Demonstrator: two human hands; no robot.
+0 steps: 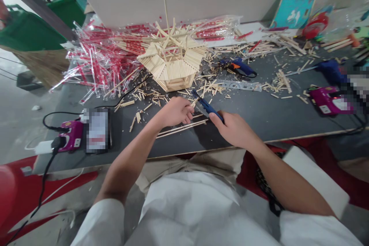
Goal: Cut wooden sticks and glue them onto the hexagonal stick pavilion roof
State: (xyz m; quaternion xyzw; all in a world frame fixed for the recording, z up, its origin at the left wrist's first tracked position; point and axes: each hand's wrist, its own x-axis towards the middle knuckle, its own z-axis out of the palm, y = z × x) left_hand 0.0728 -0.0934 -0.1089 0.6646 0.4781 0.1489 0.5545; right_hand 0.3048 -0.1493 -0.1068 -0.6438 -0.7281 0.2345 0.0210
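My right hand grips a blue-handled cutter whose tip points up-left toward my left hand. My left hand is closed around a thin wooden stick that meets the cutter's jaws. Two long sticks lie on the dark table just below both hands. Behind them stands a hexagonal roof model made of sticks, with loose stick ends poking up from its top.
Red-and-clear chopstick wrappers pile at the back left. Cut stick pieces litter the tabletop. A metal ruler, a blue glue gun, a magenta device at right and another with cables at left.
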